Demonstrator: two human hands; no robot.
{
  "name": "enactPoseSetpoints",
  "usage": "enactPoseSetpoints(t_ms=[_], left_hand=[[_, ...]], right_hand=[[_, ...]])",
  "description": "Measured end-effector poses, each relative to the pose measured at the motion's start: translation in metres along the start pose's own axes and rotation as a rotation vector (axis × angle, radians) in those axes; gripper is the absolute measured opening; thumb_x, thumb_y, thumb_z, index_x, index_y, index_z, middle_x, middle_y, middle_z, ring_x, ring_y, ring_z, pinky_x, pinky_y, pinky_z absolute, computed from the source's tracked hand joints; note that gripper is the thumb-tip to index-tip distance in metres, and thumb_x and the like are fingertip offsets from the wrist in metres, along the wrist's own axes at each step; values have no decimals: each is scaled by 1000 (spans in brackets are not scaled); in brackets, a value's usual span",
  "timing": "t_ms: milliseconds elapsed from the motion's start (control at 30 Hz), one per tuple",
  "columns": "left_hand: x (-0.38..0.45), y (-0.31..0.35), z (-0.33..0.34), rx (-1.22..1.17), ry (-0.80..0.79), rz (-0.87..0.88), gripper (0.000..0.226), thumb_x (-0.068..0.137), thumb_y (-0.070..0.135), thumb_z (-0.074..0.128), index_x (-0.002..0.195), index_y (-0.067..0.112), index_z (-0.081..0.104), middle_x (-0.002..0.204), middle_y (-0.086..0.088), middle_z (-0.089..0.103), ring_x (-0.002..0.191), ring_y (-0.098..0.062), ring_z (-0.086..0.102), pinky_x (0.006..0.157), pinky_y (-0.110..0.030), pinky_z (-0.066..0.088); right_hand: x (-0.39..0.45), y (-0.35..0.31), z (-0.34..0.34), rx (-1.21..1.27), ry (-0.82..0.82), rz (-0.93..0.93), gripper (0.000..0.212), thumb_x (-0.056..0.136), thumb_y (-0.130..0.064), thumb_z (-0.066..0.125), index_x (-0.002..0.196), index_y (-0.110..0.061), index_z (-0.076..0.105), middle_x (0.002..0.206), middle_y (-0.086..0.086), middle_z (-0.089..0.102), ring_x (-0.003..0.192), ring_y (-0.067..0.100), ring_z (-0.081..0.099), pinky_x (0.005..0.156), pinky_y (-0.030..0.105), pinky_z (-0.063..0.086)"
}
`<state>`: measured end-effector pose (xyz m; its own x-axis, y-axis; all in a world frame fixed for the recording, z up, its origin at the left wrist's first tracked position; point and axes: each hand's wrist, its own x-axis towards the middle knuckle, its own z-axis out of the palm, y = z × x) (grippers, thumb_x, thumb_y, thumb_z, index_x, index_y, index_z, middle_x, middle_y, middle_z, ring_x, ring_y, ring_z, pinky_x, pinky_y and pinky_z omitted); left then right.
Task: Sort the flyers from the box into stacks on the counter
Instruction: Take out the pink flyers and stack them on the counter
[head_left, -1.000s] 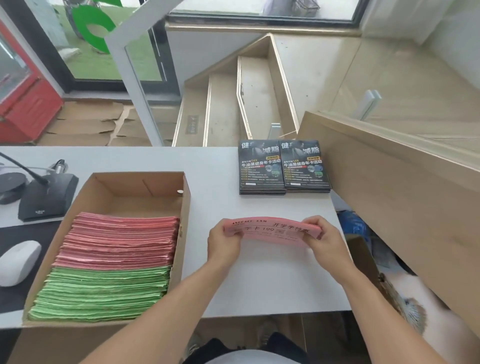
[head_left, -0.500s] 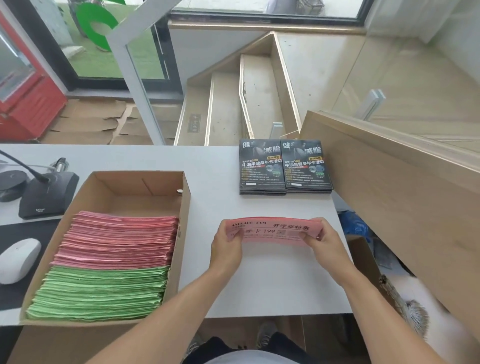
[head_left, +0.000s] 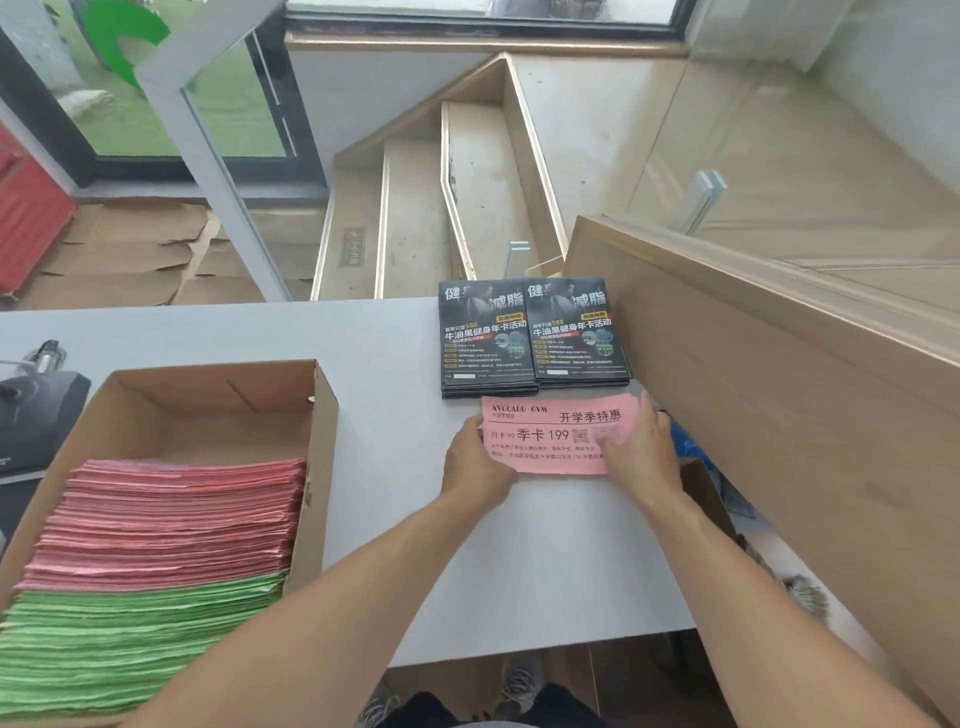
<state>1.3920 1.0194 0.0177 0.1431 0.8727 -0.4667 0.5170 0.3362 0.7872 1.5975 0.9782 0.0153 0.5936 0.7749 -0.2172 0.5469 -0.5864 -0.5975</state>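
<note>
Pink flyers (head_left: 545, 439): lay flat on the white counter (head_left: 395, 415), just in front of two black flyer stacks (head_left: 532, 335).
Left hand (head_left: 475, 462): pressed on their left edge; whether the fingers curled could not be told.
Right hand (head_left: 641, 449): fingers straight, resting on their right end.
Box (head_left: 324, 441): held pink stack (head_left: 171, 519) and green stack (head_left: 135, 639).

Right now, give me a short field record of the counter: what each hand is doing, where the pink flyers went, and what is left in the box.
left hand: flat on the left edge of the pink flyers
right hand: flat on their right part
pink flyers: face up on the counter, just in front of the black flyer stacks
black flyer stacks: two, side by side at the far edge
box: left of the hands, open
box contents: pink stack at the back, green stack nearest
</note>
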Motion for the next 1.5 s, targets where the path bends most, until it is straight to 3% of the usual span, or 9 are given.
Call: enactPoseSetpoints(t_ms=[167,400,600,733,900,1033,1167,1267,1500], left_hand=[[5,-18,15,187,81,112,70,73,11,50,139,34,44,122,11,60,109,-15,59,87,-35,56],[10,-8,13,242,188,198,56,76,3,53,118,39,50,103,15,62,101,-18,58,78,-39,56],[10,-13,18,350,182,222,43,82,17,56,122,32,50,105,8,56,99,-20,47,84,-40,52],[10,-15,13,314,170,216,62,86,20,60,143,29,36,119,7,54,107,-19,45,89,-39,50],[10,-13,11,316,136,227,69,84,11,56,147,28,34,126,4,55,111,-19,44,94,-36,47],[8,-13,8,306,113,248,65,87,14,56,145,32,34,127,4,55,114,-20,46,92,-33,46],[6,-10,-6,246,36,149,94,85,16,72,159,29,15,149,2,41,134,-19,44,105,-37,45],[-7,-3,-27,157,113,203,91,88,19,72,159,28,16,156,7,36,137,-13,44,112,-38,42],[-59,-17,-131,-22,487,403,57,95,12,60,148,26,42,141,14,50,129,-5,47,111,-28,39]], right_hand=[[-4,14,7,-232,-149,-132,92,87,-7,67,160,-20,12,157,4,17,136,33,30,114,48,36],[11,12,1,-167,-65,-161,59,86,0,65,139,-16,46,141,6,39,121,28,47,98,46,49],[17,13,-3,-274,-190,-123,63,86,-4,64,144,-22,46,149,1,38,129,24,42,101,44,48],[15,17,0,-254,-161,-68,63,86,-4,64,143,-20,45,146,5,38,124,29,43,101,46,47],[15,13,0,-222,-141,-62,60,84,-3,63,140,-20,49,141,5,43,118,27,51,98,47,51],[7,9,-4,-252,-135,-79,61,87,-4,62,144,-19,47,145,6,40,126,28,44,102,45,47],[-12,-17,-1,-210,-53,-211,62,85,3,62,141,-22,50,145,0,42,131,21,39,108,40,44],[-30,-55,9,-126,-22,-353,56,86,0,63,136,-23,57,142,-5,47,132,16,41,109,32,38],[-87,-159,70,97,-176,-693,29,94,-14,64,120,-27,68,120,-12,66,115,9,55,99,24,41]])
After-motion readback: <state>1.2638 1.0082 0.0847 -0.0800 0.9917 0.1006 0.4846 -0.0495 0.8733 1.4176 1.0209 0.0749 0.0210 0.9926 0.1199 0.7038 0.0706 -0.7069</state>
